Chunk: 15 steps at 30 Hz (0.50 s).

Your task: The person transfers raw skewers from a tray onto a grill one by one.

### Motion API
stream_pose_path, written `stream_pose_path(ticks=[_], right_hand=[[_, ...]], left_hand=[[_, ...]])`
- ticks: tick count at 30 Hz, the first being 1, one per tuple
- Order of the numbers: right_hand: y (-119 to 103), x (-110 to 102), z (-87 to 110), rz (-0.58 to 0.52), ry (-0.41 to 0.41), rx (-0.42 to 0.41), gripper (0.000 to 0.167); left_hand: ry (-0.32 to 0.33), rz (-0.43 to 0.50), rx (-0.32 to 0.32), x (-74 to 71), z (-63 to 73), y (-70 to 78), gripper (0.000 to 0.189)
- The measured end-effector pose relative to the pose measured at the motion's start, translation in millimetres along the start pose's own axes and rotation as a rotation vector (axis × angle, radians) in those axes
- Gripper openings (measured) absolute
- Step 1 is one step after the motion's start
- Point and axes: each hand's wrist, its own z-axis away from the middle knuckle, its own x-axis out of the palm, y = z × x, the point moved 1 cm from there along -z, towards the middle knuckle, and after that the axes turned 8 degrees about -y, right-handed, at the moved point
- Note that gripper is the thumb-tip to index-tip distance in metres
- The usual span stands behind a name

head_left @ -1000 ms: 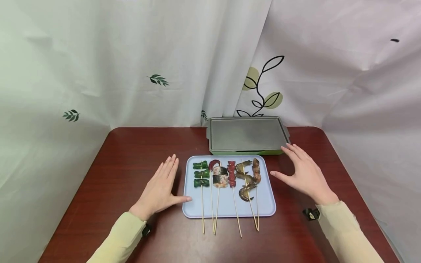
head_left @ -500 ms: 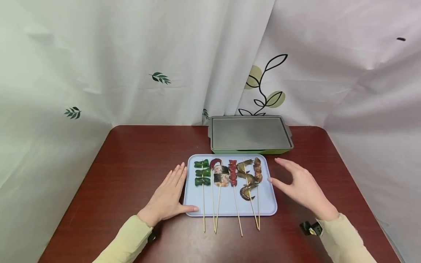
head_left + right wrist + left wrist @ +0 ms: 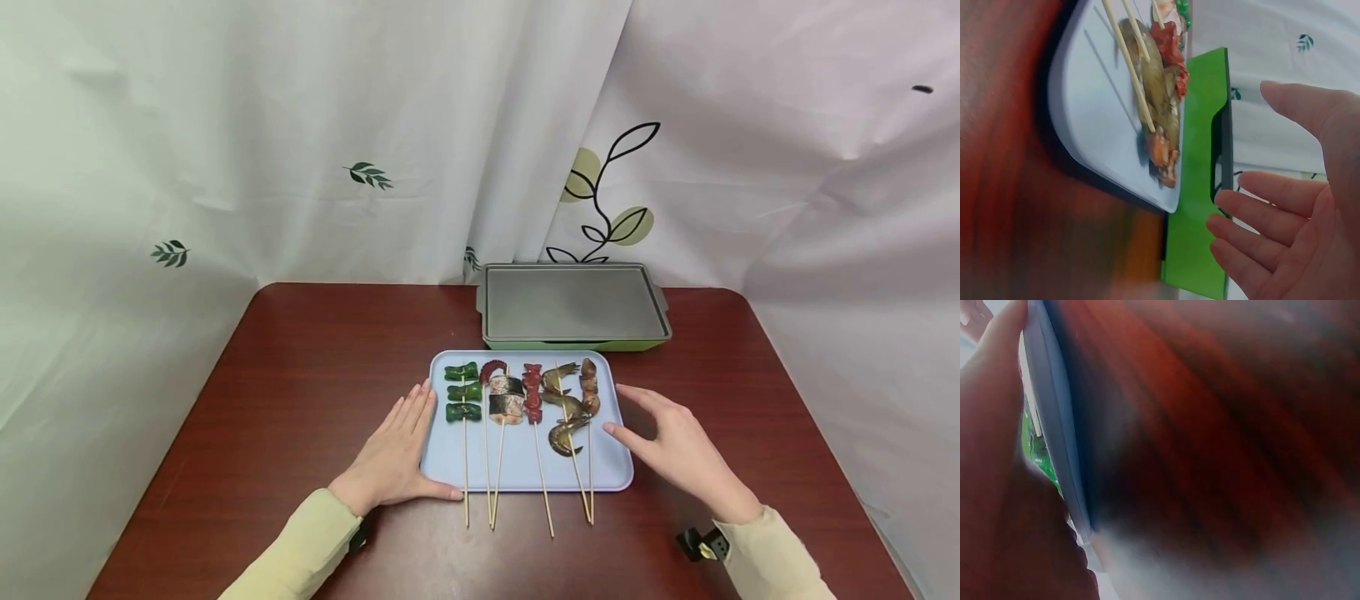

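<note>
A pale blue tray (image 3: 521, 468) lies on the table, loaded with several food skewers, their sticks over its front edge. From the left come green pieces (image 3: 462, 392), a dark red curled piece (image 3: 492, 367), black-and-white rolls (image 3: 506, 402), red chunks (image 3: 532, 390), shrimp (image 3: 567, 408) and brown lumps (image 3: 589, 386). My left hand (image 3: 393, 458) lies along the tray's left edge, fingers straight, thumb at the front rim. In the left wrist view it sits right against the tray wall (image 3: 1054, 394). My right hand (image 3: 678, 446) hovers by the right edge, fingers relaxed, holding nothing.
Directly behind the tray stands a green grill box (image 3: 577, 308) with a flat grey top plate; its green side (image 3: 1200, 144) shows in the right wrist view. A dark red wooden table (image 3: 330, 375) carries everything. White curtains (image 3: 300, 150) with leaf prints enclose the back and sides.
My left hand has moved right, up against the tray's edge. My right hand has come down and in from beside the grill toward the tray's right edge. The tray stays put.
</note>
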Motion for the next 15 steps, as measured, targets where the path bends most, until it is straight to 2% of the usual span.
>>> stream_pose_path(ticks=[9, 15], right_hand=[[0.3, 10.7, 1.2, -0.040, -0.014, 0.037, 0.063], [-2.1, 16.4, 0.7, -0.173, 0.002, 0.100, 0.050]], left_hand=[[0.039, -0.018, 0.016, 4.8, -5.7, -3.2, 0.151], [0.019, -0.021, 0.018, 3.9, -7.2, -3.9, 0.153]])
